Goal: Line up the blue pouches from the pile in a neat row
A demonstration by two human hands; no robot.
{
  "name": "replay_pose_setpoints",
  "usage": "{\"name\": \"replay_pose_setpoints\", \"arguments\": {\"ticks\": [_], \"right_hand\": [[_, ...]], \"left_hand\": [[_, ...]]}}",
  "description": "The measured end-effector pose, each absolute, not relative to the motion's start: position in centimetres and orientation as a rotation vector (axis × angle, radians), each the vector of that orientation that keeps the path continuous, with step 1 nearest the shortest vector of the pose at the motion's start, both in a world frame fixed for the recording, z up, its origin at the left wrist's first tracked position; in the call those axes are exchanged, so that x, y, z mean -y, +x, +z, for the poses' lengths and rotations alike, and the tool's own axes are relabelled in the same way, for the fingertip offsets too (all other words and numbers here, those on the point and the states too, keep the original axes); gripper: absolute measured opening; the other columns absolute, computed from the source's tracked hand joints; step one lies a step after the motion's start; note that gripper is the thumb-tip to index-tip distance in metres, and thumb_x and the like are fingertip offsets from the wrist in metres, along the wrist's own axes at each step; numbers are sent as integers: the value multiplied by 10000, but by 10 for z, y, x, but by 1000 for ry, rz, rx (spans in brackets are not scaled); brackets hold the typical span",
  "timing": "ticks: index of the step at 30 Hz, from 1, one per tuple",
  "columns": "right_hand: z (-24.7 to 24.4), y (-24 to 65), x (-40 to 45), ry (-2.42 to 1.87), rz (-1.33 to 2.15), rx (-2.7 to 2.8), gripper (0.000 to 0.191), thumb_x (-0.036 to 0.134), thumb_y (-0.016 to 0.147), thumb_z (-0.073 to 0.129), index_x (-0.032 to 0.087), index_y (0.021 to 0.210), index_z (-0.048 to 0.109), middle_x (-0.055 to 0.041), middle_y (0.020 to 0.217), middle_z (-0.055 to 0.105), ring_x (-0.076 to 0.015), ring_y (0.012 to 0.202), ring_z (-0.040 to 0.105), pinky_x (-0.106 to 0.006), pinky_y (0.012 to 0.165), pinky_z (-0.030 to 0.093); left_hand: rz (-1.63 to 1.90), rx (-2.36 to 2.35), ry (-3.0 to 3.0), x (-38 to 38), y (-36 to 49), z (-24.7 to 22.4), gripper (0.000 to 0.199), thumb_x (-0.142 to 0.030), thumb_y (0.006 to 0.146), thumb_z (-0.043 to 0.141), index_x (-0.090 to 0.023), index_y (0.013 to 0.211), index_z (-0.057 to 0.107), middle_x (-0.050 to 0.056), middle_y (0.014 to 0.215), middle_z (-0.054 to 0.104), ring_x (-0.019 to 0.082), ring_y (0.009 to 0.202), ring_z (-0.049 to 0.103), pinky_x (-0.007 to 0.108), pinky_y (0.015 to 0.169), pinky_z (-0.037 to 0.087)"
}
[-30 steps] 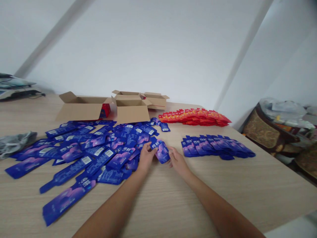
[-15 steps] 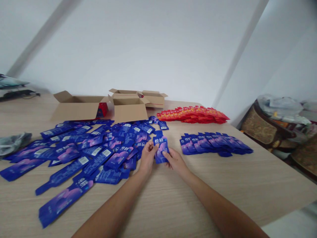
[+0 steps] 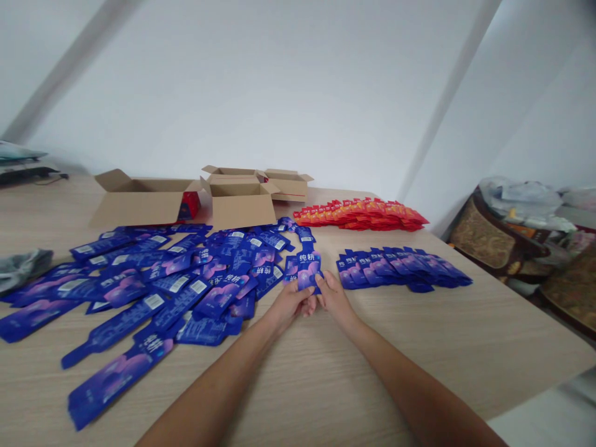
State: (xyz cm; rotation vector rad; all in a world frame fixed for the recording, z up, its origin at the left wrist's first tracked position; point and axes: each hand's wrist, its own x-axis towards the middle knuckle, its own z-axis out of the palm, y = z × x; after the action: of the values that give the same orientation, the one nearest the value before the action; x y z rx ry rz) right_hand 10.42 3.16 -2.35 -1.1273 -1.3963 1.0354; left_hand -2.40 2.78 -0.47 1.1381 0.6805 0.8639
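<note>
Both my hands are closed on a flat blue packet (image 3: 309,266) with white characters and a purple picture, its narrow tab pointing away from me. My left hand (image 3: 294,302) pinches its lower left part, thumb on top and fingers curled beneath. My right hand (image 3: 334,297) grips its lower right corner, thumb on the front. Part of another blue packet (image 3: 290,266) shows at its left edge; I cannot tell whether it is held too. To the left spreads a loose pile of blue packets (image 3: 179,282). On the right, an overlapping row of blue packets (image 3: 395,268) lies face up.
Behind that row lies a long stack of red packets (image 3: 361,214). Open cardboard boxes, including a large one (image 3: 137,208) and a smaller one (image 3: 244,211), stand at the back by the wall. A grey plastic bag (image 3: 23,267) lies far left. A patterned chair (image 3: 484,230) stands beyond the table's right edge.
The held packet has moved slightly right and away from me. My left hand has shifted right and lower on it, and a second packet's edge now shows beside it.
</note>
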Motion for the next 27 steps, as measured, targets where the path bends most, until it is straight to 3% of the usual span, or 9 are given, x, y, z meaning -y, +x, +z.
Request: {"name": "replay_pose_setpoints", "arguments": {"ticks": [5, 7, 10, 12, 15, 19, 22, 27], "right_hand": [[-18, 121, -37, -1352, 869, 1542, 360, 538, 870, 378, 203, 763, 455, 68, 485, 412, -94, 375, 399, -213, 402, 333], [-10, 133, -36, -1597, 593, 1720, 371, 486, 905, 329, 186, 783, 509, 8, 519, 514, -147, 478, 521, -257, 514, 400], [5, 147, -31, -1952, 81, 1892, 379, 428, 906, 355, 124, 909, 582, -146, 742, 643, -255, 761, 617, -351, 694, 430], [10, 149, -25, -1966, -143, 1977, 379, 388, 899, 387, 95, 1041, 581, -203, 933, 642, -294, 947, 582, -395, 802, 412], [4, 139, -19, -1728, -171, 2227, 386, 311, 899, 397, 140, 1217, 532, -166, 1217, 554, -272, 1163, 463, -408, 961, 332], [-15, 127, -19, -1630, 22, 2437, 443, 249, 914, 332, 160, 1330, 456, -124, 1424, 367, -245, 1318, 298, -420, 1037, 264], [-23, 131, -26, -1727, 15, 2409, 468, 227, 916, 297, 125, 1355, 425, -134, 1450, 312, -257, 1344, 249, -445, 1051, 237], [-29, 146, -35, -1880, -89, 2282, 476, 188, 888, 321, 62, 1329, 447, -194, 1430, 320, -285, 1342, 246, -473, 1053, 206]], "left_hand": [[784, -945, 1280, -29, -25, -12, 401, -565, 740, 538, -206, 593, 436, -95, 287, 330, 91, 251, 342, 195, 322, 224], [794, -1116, 1417, -34, -30, -13, 465, -610, 783, 437, -211, 546, 427, -68, 291, 347, 104, 266, 356, 212, 342, 240], [1033, -1353, 1678, -43, -41, -11, 458, -561, 818, 424, -206, 530, 454, -30, 405, 437, 125, 394, 444, 233, 438, 325], [1203, -1433, 1858, -49, -48, -11, 357, -467, 828, 467, -206, 586, 500, -7, 537, 513, 155, 548, 519, 258, 563, 394], [1242, -1433, 2121, -52, -54, -16, 150, -313, 828, 483, -205, 796, 583, 55, 833, 613, 221, 871, 564, 336, 815, 420], [1034, -1447, 2335, -49, -52, -26, 398, -299, 791, 527, -170, 1168, 515, 135, 1265, 513, 272, 1231, 405, 413, 1036, 292], [877, -1497, 2358, -46, -48, -29, 566, -363, 760, 568, -130, 1262, 450, 181, 1352, 446, 304, 1294, 345, 428, 1069, 251], [787, -1511, 2445, -43, -40, -27, 518, -282, 781, 509, -103, 1263, 449, 210, 1300, 502, 311, 1235, 434, 422, 1038, 291]]}}
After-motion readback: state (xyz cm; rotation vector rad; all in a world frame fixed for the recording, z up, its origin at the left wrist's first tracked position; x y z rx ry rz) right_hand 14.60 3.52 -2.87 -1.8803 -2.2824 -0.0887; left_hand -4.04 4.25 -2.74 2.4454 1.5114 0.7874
